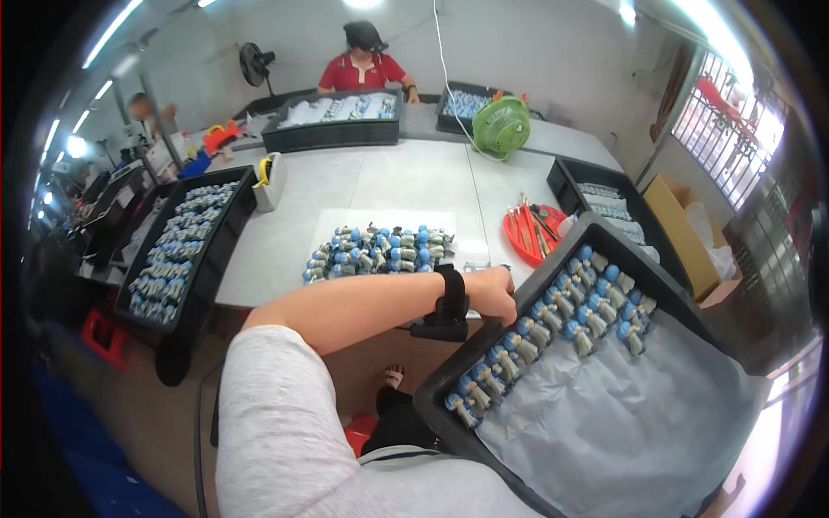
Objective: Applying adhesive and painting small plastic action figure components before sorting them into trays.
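Note:
My left hand (490, 293) is closed on the rim of a large black tray (436, 393), with a dark strap around the wrist. The tray sits at an angle close in front of me on the right. Along its left and far part lie several rows of small blue-and-grey figurines (518, 345); a crumpled translucent plastic sheet (613, 423) covers the rest of its inside. I cannot see my right hand. On the white table beyond my forearm, many similar figurines (380, 250) are grouped on a pale sheet.
A red dish (523, 246) with brushes or pens stands by the tray. More black trays (337, 133) surround the table. Nearby are a green fan (501, 127), a tape dispenser (268, 182) and a cardboard box (678, 229). A person in red (366, 73) sits across.

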`<control>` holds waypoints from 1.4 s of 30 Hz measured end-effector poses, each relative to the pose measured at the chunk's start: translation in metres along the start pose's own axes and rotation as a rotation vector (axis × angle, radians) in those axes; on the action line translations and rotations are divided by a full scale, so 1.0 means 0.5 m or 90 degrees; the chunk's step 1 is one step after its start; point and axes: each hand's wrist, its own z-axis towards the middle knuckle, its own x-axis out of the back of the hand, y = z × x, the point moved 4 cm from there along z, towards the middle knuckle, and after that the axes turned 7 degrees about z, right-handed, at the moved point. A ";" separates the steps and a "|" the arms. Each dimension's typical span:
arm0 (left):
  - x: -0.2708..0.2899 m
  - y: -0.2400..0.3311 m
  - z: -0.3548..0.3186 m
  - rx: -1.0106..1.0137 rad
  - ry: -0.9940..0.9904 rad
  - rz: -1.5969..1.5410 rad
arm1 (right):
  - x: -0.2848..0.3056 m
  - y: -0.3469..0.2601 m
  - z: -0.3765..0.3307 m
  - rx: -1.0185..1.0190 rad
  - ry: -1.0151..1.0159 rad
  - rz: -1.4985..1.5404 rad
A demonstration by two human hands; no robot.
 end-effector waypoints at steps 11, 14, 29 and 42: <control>0.618 -0.258 -0.080 0.145 0.132 -0.081 | -0.934 0.130 0.011 -0.160 -0.216 -0.228; 0.715 -0.334 -0.121 0.190 0.245 -0.093 | -1.162 0.227 0.023 -0.200 -0.355 -0.258; 0.839 -0.575 -0.265 0.556 0.380 -0.212 | -1.672 0.623 0.086 -0.367 -0.479 -0.390; 0.834 -0.718 -0.220 0.558 0.337 -0.131 | -1.661 0.674 0.088 -0.242 -0.385 -0.411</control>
